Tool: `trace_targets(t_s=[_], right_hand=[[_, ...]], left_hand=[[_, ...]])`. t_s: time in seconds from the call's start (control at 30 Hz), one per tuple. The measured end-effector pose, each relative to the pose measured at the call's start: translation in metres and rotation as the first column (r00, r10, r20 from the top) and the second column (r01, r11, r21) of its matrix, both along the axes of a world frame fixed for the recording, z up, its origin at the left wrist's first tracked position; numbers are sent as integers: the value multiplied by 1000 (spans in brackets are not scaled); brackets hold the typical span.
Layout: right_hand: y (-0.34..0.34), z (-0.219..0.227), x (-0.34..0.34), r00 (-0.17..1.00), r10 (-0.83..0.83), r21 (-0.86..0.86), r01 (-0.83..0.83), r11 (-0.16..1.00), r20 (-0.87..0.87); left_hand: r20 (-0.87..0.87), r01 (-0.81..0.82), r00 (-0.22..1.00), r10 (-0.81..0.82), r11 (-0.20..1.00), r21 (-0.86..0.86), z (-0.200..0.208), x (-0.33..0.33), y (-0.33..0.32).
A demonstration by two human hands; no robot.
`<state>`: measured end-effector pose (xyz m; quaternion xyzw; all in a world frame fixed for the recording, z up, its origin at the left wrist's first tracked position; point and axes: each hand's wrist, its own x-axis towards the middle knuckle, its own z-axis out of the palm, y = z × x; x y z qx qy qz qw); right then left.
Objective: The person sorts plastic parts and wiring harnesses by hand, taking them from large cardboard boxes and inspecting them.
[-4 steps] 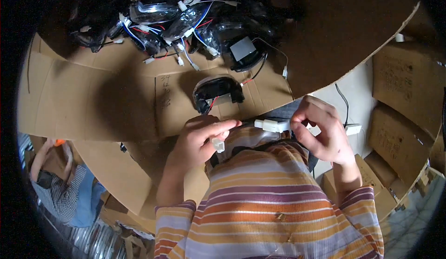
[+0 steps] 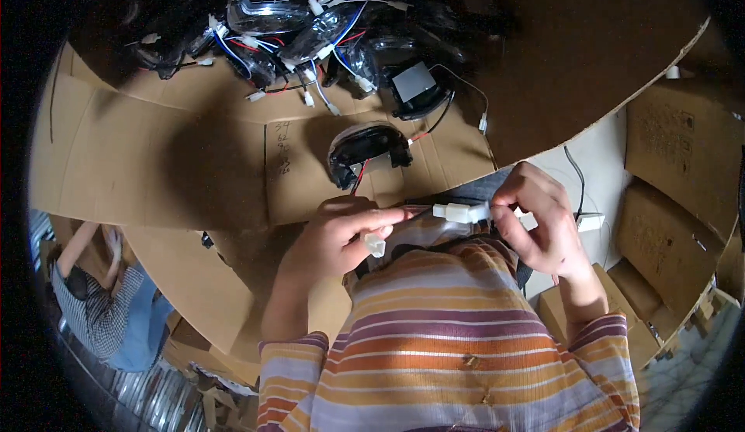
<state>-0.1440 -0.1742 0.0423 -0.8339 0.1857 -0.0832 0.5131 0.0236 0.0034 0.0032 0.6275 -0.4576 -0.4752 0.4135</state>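
My left hand [image 2: 349, 234] is closed in a pinch on a thin wire [image 2: 417, 209]. A translucent white plug connector [image 2: 374, 244] pokes out below its fingers. Across the gap, in front of my body, is a white plastic connector [image 2: 456, 212] at the wire's right end. My right hand [image 2: 537, 219] pinches the right end of this connector between thumb and bent forefinger; motion smears that end. Just beyond my left hand, a curved black lamp housing [image 2: 369, 153] rests on the cardboard [image 2: 225, 191], red and black wires running from it toward that hand.
A pile of clear-covered lamps [image 2: 268, 17] with white plugs and coloured wires lies at the back. Right of the housing is another black lamp with a grey plate [image 2: 414, 82]. Cardboard boxes [image 2: 658, 137] stand at right. Another person [image 2: 105, 300] works at far left.
The tabletop items sit slightly farther right in the picture. Both my hands keep their hold, and the connector's right end is now more blurred. The other person's hands have shifted.
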Motion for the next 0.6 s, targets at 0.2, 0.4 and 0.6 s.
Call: trace_targets(t_s=[0.2, 0.4, 0.6], right_hand=[[1, 0, 1, 1000, 18, 41, -18, 999, 0], [4, 3, 1, 994, 63, 176, -46, 983, -92], [-2, 2, -14, 994, -59, 318, 86, 944, -94]], left_hand=[[-45, 44, 998, -46, 998, -38, -1, 3, 3], [-10, 42, 999, -43, 998, -55, 4, 2, 3], [-268, -103, 946, 181, 954, 281, 45, 8, 35]])
